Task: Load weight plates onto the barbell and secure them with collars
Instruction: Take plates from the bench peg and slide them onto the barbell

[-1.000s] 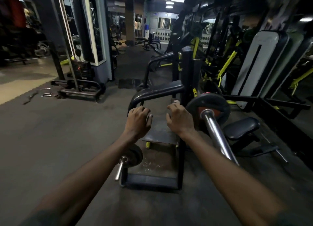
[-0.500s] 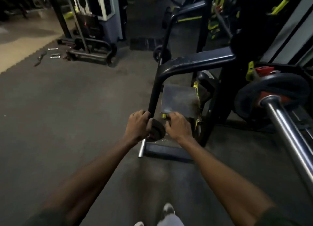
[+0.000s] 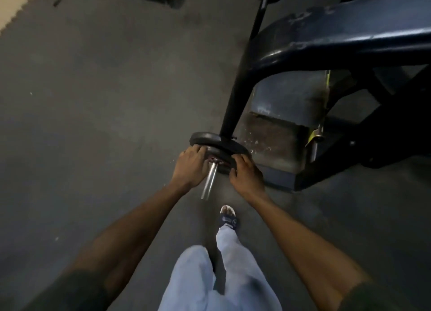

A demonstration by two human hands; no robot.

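A small black weight plate [image 3: 218, 151] sits on a chrome peg [image 3: 210, 181] low on a dark machine frame [image 3: 235, 94], near the floor. A second black plate [image 3: 205, 138] sits behind it on the same peg. My left hand [image 3: 190, 167] grips the front plate's left rim. My right hand [image 3: 246, 176] grips its right rim. The peg's bare end sticks out toward me between both hands. A reddish hub shows around the peg. No collar is visible.
The machine's padded arm [image 3: 349, 38] juts out above at the right, with its base plate [image 3: 277, 147] on the floor. Grey rubber flooring [image 3: 93, 124] spreads to the left. My foot [image 3: 228, 217] and light trousers stand just below the peg.
My head has tilted down and I have bent closer. Both hands dropped from the machine's upper bar to the low peg and closed on the plate's rim.
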